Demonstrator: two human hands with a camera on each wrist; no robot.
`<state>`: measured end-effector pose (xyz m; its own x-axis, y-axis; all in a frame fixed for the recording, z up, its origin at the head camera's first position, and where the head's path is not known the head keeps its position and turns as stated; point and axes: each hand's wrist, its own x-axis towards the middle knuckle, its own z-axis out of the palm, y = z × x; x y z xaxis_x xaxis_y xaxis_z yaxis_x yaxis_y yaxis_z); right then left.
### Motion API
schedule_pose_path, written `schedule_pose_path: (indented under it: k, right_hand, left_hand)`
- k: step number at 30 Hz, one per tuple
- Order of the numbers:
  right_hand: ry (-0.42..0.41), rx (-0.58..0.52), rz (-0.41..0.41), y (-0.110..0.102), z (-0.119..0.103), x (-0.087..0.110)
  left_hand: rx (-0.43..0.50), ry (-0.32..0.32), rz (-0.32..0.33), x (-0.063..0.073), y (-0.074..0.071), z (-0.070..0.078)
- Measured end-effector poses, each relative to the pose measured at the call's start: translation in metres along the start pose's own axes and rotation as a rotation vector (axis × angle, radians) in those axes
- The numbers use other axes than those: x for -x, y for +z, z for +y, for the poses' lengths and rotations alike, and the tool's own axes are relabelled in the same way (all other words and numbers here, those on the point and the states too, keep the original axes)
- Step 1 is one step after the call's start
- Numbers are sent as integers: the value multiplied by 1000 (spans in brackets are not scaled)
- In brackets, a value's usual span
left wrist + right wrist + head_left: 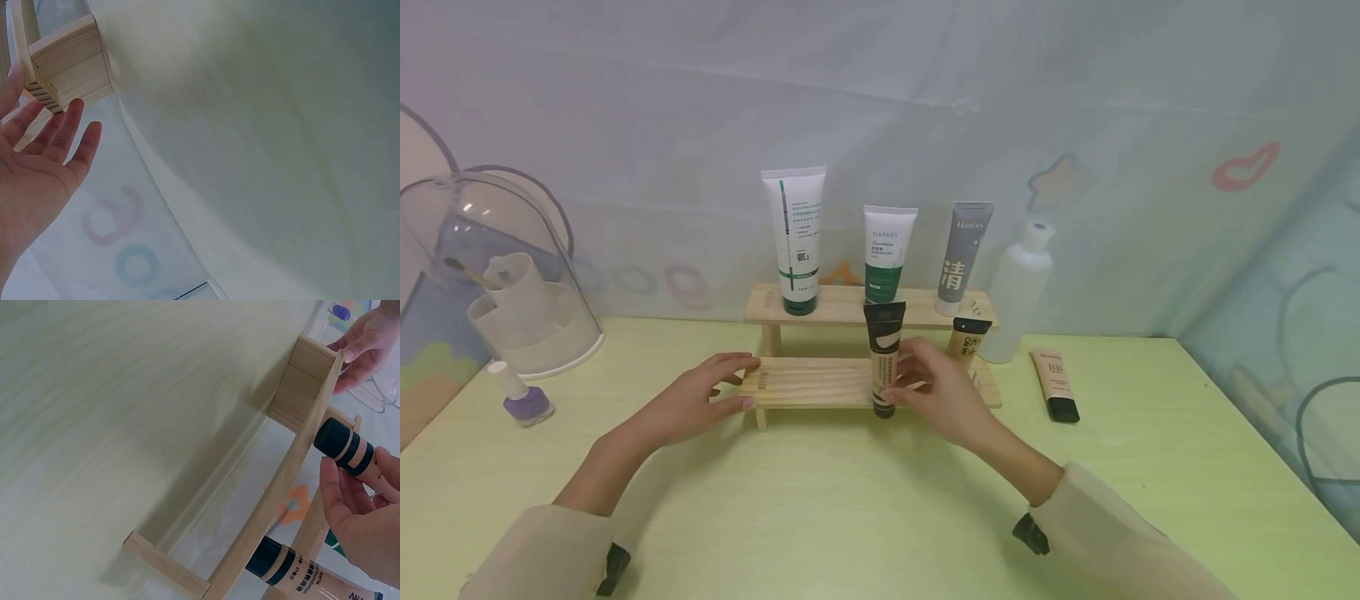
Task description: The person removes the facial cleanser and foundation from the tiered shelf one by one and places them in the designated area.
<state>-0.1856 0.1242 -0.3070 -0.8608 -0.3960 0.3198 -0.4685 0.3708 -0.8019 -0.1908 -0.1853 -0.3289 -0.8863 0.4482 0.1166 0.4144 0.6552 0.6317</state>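
Note:
A two-tier wooden display stand (820, 383) stands on the table. My left hand (696, 402) holds the left end of its lower shelf, thumb at the front corner and index finger at the back; in the left wrist view the other fingers (78, 147) are loosely spread. With thumb and fingertips, my right hand (943, 392) pinches a beige-and-black foundation tube (885, 367), cap down. That tube stands upright near the lower shelf's middle, its cap (332, 436) right at the shelf's front edge. Behind my right hand, a second foundation tube (967, 337) stands on the same shelf.
The upper shelf bears a tall white tube (797, 233), a white-and-green tube (887, 250) and a grey tube (964, 254). A white bottle (1018, 283) stands behind. A BB cream tube (1055, 383) lies right; purple nail polish (527, 404) and a domed organizer (523, 325) are left.

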Motion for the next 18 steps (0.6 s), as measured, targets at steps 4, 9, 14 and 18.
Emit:
schedule_pose_path:
  k: [4,9,14,18]
  right_hand:
    - [22,12,-22,-4,-2,5]
    - [39,64,-52,-12,-1,13]
    - [41,107,-98,-22,6,24]
    - [43,142,-129,-33,9,34]
  left_hand:
    - [-3,3,0,0,0,-1]
    - [2,7,2,0,0,-1]
    - [5,1,1,0,1,-2]
    - [5,2,1,-1,1,-2]
